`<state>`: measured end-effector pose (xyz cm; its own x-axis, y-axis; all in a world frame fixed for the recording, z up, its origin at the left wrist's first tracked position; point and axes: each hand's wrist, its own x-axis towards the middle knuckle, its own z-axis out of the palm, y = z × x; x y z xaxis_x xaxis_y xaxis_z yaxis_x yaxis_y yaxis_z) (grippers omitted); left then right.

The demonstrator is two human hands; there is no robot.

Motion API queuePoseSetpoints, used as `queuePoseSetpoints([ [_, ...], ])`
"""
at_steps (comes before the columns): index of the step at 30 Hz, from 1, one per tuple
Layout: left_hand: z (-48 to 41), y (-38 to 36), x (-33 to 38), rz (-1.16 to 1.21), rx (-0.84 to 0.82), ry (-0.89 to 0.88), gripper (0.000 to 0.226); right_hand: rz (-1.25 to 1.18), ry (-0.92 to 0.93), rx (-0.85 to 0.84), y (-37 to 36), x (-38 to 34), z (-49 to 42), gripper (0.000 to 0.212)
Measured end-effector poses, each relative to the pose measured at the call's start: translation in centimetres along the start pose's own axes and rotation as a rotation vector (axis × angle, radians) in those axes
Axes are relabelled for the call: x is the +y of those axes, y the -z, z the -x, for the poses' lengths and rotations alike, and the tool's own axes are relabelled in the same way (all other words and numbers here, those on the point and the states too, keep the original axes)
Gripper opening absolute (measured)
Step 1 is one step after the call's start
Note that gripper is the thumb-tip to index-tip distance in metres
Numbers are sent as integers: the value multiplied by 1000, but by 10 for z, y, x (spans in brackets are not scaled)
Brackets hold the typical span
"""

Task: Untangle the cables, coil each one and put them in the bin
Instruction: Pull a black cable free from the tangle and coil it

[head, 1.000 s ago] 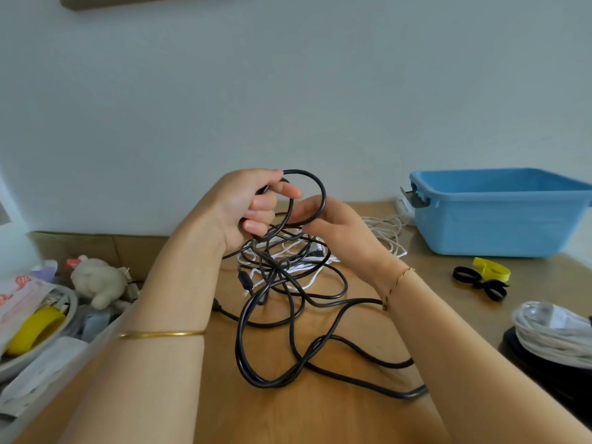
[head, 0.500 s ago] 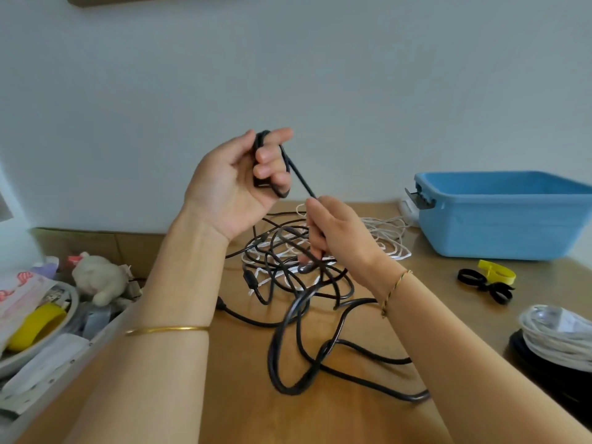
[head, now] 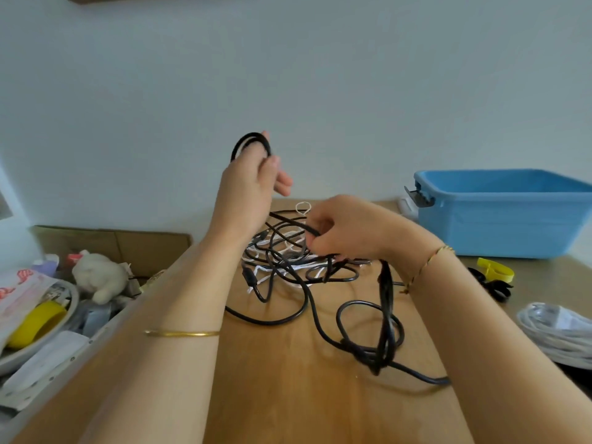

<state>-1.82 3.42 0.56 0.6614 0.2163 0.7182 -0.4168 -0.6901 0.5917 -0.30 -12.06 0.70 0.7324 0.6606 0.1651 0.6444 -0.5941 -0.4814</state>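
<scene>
Two cable colours (black and white) form the tangle (head: 288, 261) at centre frame on the tabletop (head: 288, 395). The left hand (head: 246, 184), raised above it, grips a small loop of black cable (head: 251, 135). The right hand (head: 346, 229), lower, pinches a black strand at the tangle's top. The blue bin (head: 499, 219) stands at the right edge, apart from the tangle.
</scene>
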Motion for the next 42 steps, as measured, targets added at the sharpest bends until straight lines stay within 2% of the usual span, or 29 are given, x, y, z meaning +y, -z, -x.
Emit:
queuePoseSetpoints([
  [3,2,-3,11,-460,-256,-31,18,222,-37,236,9,3,1,17],
  [5,3,-3,23,-565,-409,-22,27,304,-73,378,13,4,3,10],
  [8,4,4,39,-487,-558,22,37,378,-68,574,19,7,3,5],
  [10,5,10,44,-498,-592,47,39,471,-30,676,16,9,1,17],
  [13,6,18,41,-513,-582,116,29,603,42,823,1,13,-5,30],
  [15,6,24,40,-328,-599,219,25,615,74,902,-7,21,-11,30],
  [17,5,27,41,-52,-633,313,26,523,93,942,-9,28,-13,27],
  [20,4,25,41,346,-656,446,30,345,106,761,-9,35,-11,18],
  [22,2,20,37,673,-665,599,32,109,91,581,-9,36,-11,8],
  [24,-2,21,33,1029,-607,700,34,-24,40,374,-13,40,-12,10],
  [27,-8,31,24,1415,-421,703,36,63,23,118,-25,44,-12,7],
  [30,-10,34,19,1542,-220,658,37,-19,79,90,-27,34,-11,3],
  [32,-13,32,15,1724,-78,576,40,52,114,82,-24,24,-11,9],
  [34,-17,30,11,1858,-1,487,37,120,149,2,-20,15,-10,13],
  [36,-17,24,7,1781,60,463,25,147,193,-101,-20,3,-6,13],
  [38,-14,13,2,1500,140,474,19,175,212,-137,-19,-6,-3,13],
  [40,-8,4,-4,1103,182,410,21,208,199,-124,-13,-9,0,14],
  [42,-2,2,-9,578,128,230,19,189,173,-105,-5,-9,3,9],
])
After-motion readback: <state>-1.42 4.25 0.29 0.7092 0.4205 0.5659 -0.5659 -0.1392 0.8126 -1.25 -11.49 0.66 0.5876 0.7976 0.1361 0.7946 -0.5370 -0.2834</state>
